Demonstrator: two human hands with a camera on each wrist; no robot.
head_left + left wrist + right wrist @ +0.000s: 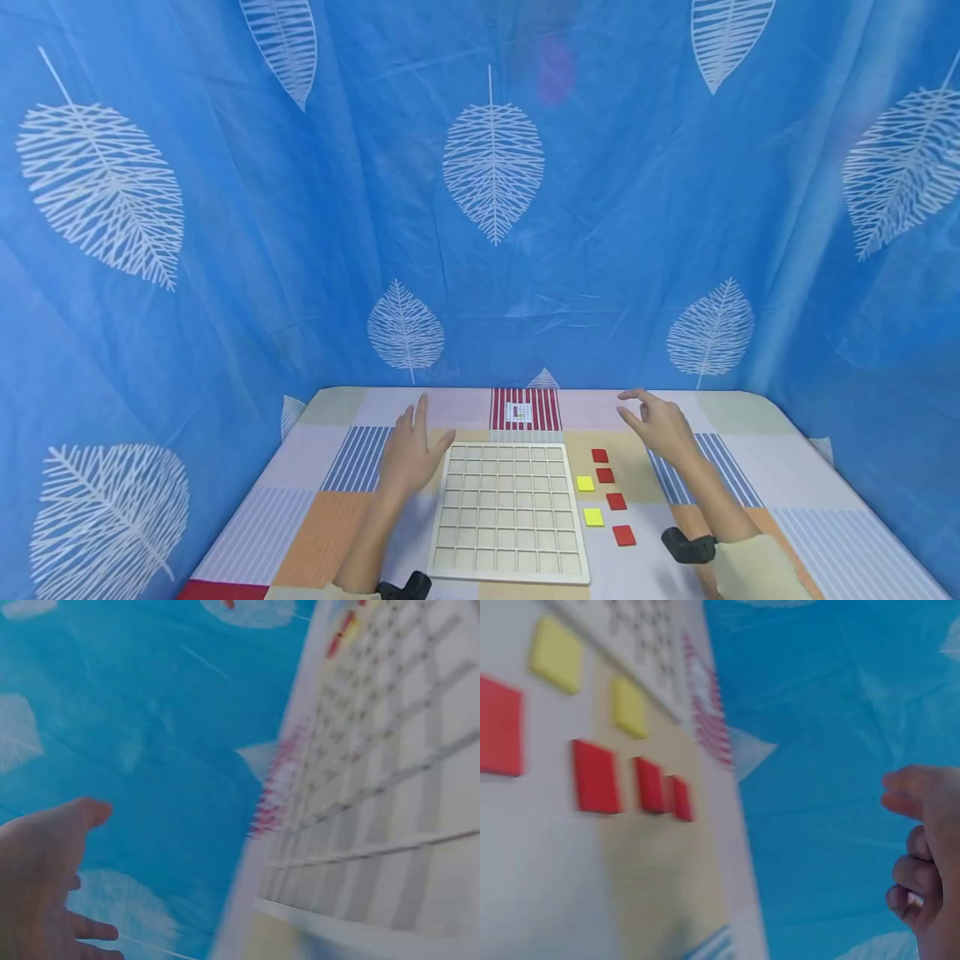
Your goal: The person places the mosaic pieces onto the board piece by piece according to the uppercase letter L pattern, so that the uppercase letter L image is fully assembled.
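Observation:
A cream grid board (510, 577) with square cells lies on the table, its cells holding no tiles. My left hand (407, 462) hovers by the board's far left corner, fingers and thumb spread apart, holding nothing. To the right of the board, several red square tiles (616, 501) form a rough column, with two yellow tiles (593, 517) between them and the board. Beyond and right of these tiles my right hand (663, 425) is raised, thumb and index finger apart, the other fingers loosely curled. In the right wrist view the red tiles (596, 776) lie flat and separate.
Toward the table's far edge, a small card or printed patch (519, 412) with a grid pattern shows on the red-striped square. A patchwork cloth (300, 467) covers the table. Blue curtains (585, 250) with white leaves enclose the back and both sides.

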